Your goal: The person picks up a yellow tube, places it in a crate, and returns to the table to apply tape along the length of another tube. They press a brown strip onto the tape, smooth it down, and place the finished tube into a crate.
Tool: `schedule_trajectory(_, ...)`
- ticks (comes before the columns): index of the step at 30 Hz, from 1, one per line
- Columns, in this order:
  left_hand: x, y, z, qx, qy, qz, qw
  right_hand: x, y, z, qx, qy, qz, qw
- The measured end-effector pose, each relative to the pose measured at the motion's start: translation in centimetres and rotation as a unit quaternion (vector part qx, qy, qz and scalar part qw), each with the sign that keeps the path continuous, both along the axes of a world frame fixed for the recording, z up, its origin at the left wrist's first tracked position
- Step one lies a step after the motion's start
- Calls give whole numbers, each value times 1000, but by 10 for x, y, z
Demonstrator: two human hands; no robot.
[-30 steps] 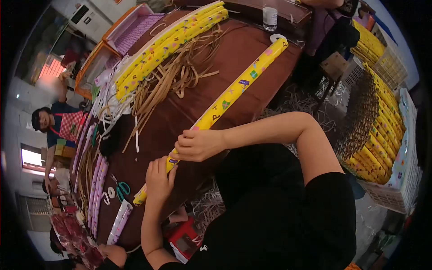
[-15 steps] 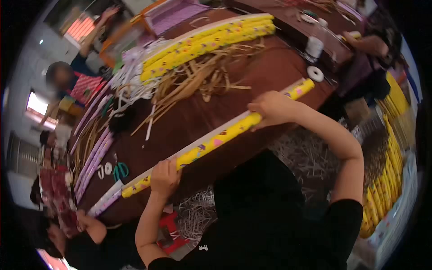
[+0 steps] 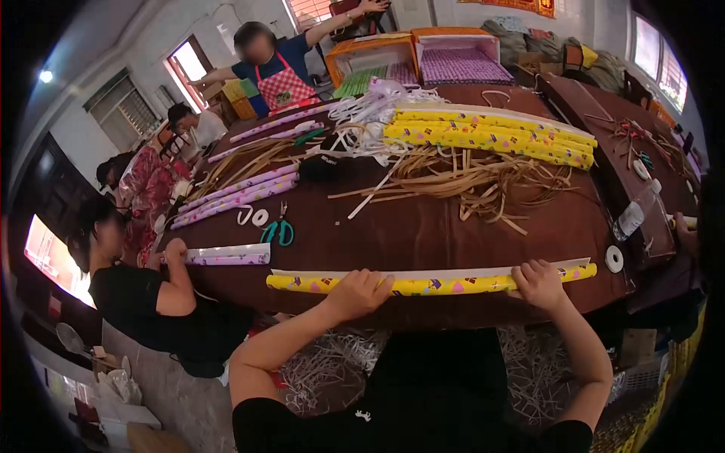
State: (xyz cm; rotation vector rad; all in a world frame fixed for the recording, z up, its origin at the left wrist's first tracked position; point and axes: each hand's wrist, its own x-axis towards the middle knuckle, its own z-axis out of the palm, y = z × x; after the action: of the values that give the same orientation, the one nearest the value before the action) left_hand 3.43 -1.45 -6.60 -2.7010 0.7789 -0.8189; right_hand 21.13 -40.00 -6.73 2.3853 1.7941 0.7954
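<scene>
A long roll of yellow patterned paper (image 3: 445,285) lies along the near edge of the brown table (image 3: 423,234), with a white strip of its sheet showing above it. My left hand (image 3: 359,293) presses on the roll left of its middle, fingers spread over it. My right hand (image 3: 538,283) rests on the roll near its right end, fingers curled over the top.
Finished yellow rolls (image 3: 491,136) and loose tan strips (image 3: 468,181) lie mid-table. Green scissors (image 3: 278,232), tape rings (image 3: 253,217), a tape roll (image 3: 614,259) and a water bottle (image 3: 628,219) sit nearby. Purple rolls (image 3: 234,192) lie left. A seated person (image 3: 143,294) holds a purple roll; others stand behind.
The view swung so the roll now lies level along the table edge. My hands have moved apart along it, the right one staying near the roll's end.
</scene>
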Motion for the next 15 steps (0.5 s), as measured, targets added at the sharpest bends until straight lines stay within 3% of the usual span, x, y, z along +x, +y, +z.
schedule_trajectory(15,14,-8,-29,-40,-10,-1,999,3,-11,-3,-44,19,11,999)
